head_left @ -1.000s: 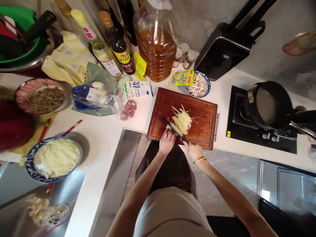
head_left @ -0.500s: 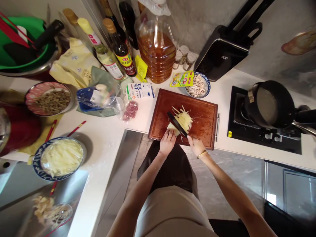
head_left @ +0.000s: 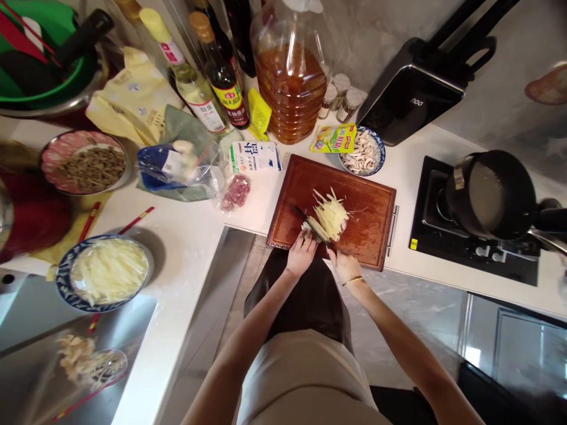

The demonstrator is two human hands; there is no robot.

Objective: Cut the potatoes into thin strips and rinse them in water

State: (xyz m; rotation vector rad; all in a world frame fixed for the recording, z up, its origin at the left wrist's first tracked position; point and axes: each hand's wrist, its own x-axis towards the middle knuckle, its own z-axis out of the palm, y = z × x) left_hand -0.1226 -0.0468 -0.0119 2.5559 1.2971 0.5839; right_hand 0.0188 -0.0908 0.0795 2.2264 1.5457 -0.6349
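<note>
On the brown wooden cutting board (head_left: 367, 227) lies a pile of pale yellow potato strips (head_left: 331, 213). My left hand (head_left: 302, 254), a ring on one finger, is curled down on the stack of uncut potato slices (head_left: 309, 229) at the pile's near-left edge. My right hand (head_left: 344, 264), with a gold bangle at the wrist, grips the handle of a dark knife (head_left: 311, 224). The blade lies down across the slices, close against my left fingers.
A blue-rimmed plate of potato strips (head_left: 106, 271) sits at left beside red chopsticks (head_left: 135, 220). A bowl of sliced mushrooms (head_left: 363, 154), a salt bag (head_left: 254, 157), bottles and a large oil jug (head_left: 293, 77) stand behind the board. A black pot (head_left: 491, 192) sits on the stove at right.
The knife blade was lifted half a second ago and has come down again on the slices. My left hand stays curled on the stack. The camera has shifted a little.
</note>
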